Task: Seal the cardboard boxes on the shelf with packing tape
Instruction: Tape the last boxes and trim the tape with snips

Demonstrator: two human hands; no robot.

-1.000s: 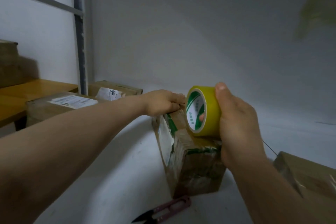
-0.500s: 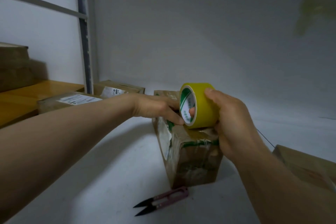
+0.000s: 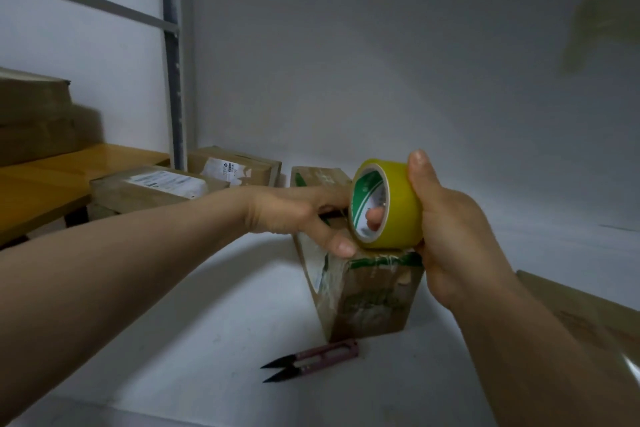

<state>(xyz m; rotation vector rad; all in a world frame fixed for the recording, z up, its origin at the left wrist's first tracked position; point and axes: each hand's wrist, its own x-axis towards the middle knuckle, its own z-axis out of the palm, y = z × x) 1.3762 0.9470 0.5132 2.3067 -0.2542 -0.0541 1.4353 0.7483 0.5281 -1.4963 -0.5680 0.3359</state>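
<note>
The cardboard box [image 3: 374, 302] stands near the middle of the shelf [image 3: 207, 305]. It is probably light and stiff, best steadied by its top. On it rests the tape roll [image 3: 400, 204], clamped in the curled fingers of the right hand [image 3: 450, 229]. The left hand [image 3: 294, 215] presses the top with straight fingers. The green print [image 3: 363, 184] on the roll and the labels [image 3: 162, 180] behind cannot be read.

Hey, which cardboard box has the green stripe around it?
The tall box in the middle, under the yellow tape roll. The flat box at left and the one behind it show white labels, no green.
</note>
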